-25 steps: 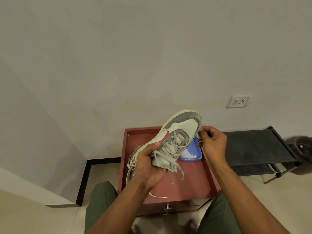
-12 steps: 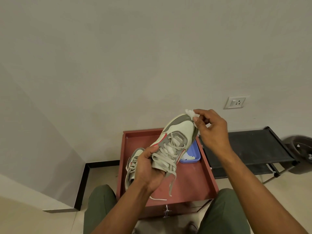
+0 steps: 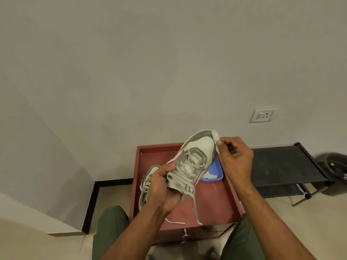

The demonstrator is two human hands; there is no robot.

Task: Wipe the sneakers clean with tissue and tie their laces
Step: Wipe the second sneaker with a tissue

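Observation:
My left hand (image 3: 165,186) grips a cream and grey sneaker (image 3: 195,152) with red trim by its heel, toe pointing up and away. Its untied laces (image 3: 193,205) hang loose below the shoe. My right hand (image 3: 234,156) pinches a small wad of white tissue (image 3: 216,136) against the right side of the toe. The second sneaker (image 3: 147,181) lies on the red tray (image 3: 221,203) at its left, partly hidden behind my left hand.
A blue tub (image 3: 216,175) holding white tissue sits on the tray behind the held shoe. To the right stand a black low rack (image 3: 281,164) and a dark bin (image 3: 336,164). A wall socket (image 3: 262,115) is above; my green-trousered knees flank the tray.
My right hand with the tissue moved up from the shoe's side to its toe tip. The sneaker has turned so its laced top faces me more.

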